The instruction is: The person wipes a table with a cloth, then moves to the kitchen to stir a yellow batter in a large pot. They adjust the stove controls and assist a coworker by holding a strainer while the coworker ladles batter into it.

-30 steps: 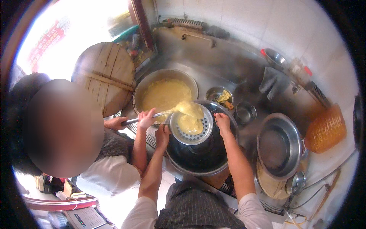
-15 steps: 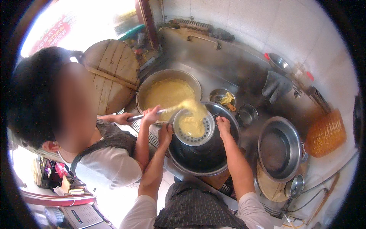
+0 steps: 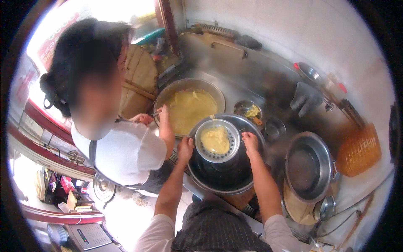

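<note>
A round metal strainer (image 3: 207,154) with holes round its wall holds thick yellow batter (image 3: 215,140). My left hand (image 3: 185,150) is closed around the handle on its left side. Opposite it, my right hand (image 3: 250,143) grips the thin right handle. I hold the strainer level over a large dark metal basin (image 3: 222,178), whose inside looks mostly dark. To the left, a co-worker's hand (image 3: 164,118) grips a rod-like handle beside a wide pot (image 3: 223,98) of yellow batter. The far end of that handle is hidden.
A small bowl (image 3: 237,110) with yellow scraps and an orange-handled tool stands behind the basin, near an empty small bowl (image 3: 275,127). On the right are a deep metal basin (image 3: 308,168) and a jug of orange liquid (image 3: 360,149). The co-worker (image 3: 130,147) stands close on my left.
The co-worker's ladle, which was pouring batter into the strainer, has drawn back left toward the wide pot. The co-worker has shifted forward. My hands still hold the strainer in nearly the same place.
</note>
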`<state>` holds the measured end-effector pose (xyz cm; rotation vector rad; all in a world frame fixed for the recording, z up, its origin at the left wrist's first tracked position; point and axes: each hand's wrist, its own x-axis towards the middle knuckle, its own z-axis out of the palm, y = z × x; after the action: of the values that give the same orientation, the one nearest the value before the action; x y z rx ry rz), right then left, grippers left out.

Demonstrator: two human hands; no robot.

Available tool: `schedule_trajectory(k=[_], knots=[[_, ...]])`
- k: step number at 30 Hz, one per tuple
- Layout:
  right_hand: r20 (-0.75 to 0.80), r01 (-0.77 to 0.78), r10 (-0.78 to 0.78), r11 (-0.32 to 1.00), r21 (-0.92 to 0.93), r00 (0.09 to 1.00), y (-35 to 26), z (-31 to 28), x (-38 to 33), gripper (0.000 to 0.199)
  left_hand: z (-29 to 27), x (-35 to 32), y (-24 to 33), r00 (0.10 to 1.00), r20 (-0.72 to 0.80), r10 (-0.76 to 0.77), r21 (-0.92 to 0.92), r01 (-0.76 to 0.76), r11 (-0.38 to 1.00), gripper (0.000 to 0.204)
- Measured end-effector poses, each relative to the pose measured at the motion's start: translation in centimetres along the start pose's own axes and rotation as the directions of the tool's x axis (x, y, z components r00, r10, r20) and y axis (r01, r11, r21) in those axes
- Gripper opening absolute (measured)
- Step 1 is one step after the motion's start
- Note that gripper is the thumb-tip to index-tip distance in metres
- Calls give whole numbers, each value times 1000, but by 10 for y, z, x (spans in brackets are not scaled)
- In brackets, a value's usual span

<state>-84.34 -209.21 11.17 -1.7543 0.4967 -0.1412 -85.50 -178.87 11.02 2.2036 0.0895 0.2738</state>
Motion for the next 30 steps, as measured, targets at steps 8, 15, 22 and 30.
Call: schedule_trajectory(k=[8, 15, 22, 30], knots=[[-10, -33, 34, 998, 51, 999, 6, -4, 2, 21, -3, -3, 7, 999, 37, 14, 38, -15, 999, 25], [9, -35, 34, 994, 100, 999, 5, 0, -1, 21, -2, -1, 0, 999, -12, 36, 104, -34, 994, 23], [8, -61, 60, 994, 93, 998, 1, -5, -4, 20, -8, -3, 18, 996, 50, -69, -9, 69, 998, 25], [3, -122, 122, 986, 116, 993, 3, -2, 2, 21, 0, 0, 9, 999, -28, -34, 27, 35, 999, 26]])
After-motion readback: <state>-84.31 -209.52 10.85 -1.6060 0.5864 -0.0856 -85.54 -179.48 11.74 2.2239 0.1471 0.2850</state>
